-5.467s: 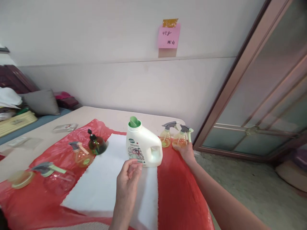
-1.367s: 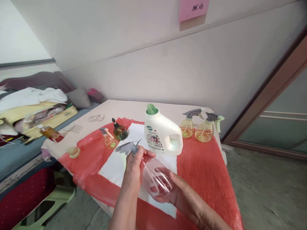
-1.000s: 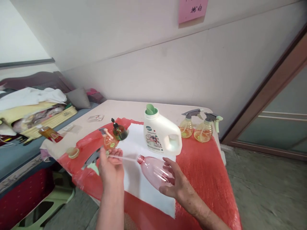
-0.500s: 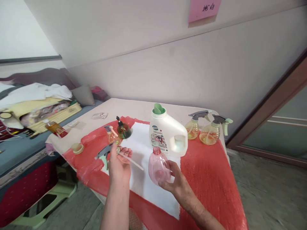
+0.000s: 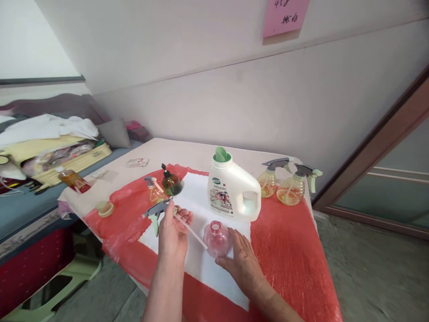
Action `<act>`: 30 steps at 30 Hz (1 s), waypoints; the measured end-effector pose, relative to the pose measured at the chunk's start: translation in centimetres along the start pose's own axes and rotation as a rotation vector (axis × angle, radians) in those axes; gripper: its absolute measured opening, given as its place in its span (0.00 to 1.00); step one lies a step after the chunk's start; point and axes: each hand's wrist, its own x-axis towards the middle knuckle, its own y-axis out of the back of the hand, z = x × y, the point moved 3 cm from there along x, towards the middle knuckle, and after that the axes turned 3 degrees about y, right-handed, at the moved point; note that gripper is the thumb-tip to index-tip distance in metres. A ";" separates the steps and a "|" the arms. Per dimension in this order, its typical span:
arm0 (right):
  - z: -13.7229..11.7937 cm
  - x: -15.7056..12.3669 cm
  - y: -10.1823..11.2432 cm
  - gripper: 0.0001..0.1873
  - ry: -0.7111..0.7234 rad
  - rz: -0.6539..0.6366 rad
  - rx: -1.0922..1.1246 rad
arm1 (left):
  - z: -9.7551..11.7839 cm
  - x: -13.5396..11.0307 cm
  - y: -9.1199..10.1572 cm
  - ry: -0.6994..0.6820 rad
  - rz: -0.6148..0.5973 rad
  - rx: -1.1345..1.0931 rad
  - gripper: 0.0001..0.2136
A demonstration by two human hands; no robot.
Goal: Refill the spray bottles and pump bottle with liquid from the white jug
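My left hand [image 5: 174, 230] is closed round a grey and green trigger sprayer head [image 5: 157, 210], whose thin dip tube [image 5: 191, 231] slants down to the right. My right hand [image 5: 241, 259] grips an empty clear spray bottle [image 5: 217, 238] that stands upright on the white cloth [image 5: 197, 223], its mouth open. The tube's tip lies just left of the bottle. A white detergent jug [image 5: 232, 193] with a green spout stands right behind.
A red plastic sheet [image 5: 284, 241] covers the table. Two filled spray bottles [image 5: 288, 185] stand at the back right; another one [image 5: 154, 192] and a dark green pump bottle [image 5: 170, 182] at the left. A green lid [image 5: 105, 208] lies near the left edge.
The sprayer head came out of the empty bottle into my left hand. My right hand turned the bottle upright and lowered it onto the white cloth.
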 end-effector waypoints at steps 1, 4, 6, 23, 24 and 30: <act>-0.1 0.0 0.2 0.41 0.004 -0.008 0.005 | 0.0 0.0 0.0 0.006 0.001 -0.003 0.13; -0.7 -0.2 1.3 0.37 0.007 -0.028 0.025 | 0.3 0.1 0.2 0.002 0.002 -0.016 0.13; -0.9 -0.3 2.4 0.34 -0.028 -0.012 0.048 | 0.5 0.2 0.3 -0.004 0.007 -0.024 0.13; -4.9 11.3 6.4 0.40 -0.030 0.322 0.314 | 1.2 0.6 0.3 0.042 0.007 -0.133 0.13; -5.3 11.1 7.1 0.42 -0.010 0.341 0.314 | 1.3 0.7 0.4 0.041 0.011 -0.135 0.13; -8.3 6.4 12.6 0.56 0.093 0.388 0.134 | 1.2 0.6 0.1 0.041 0.010 -0.142 0.14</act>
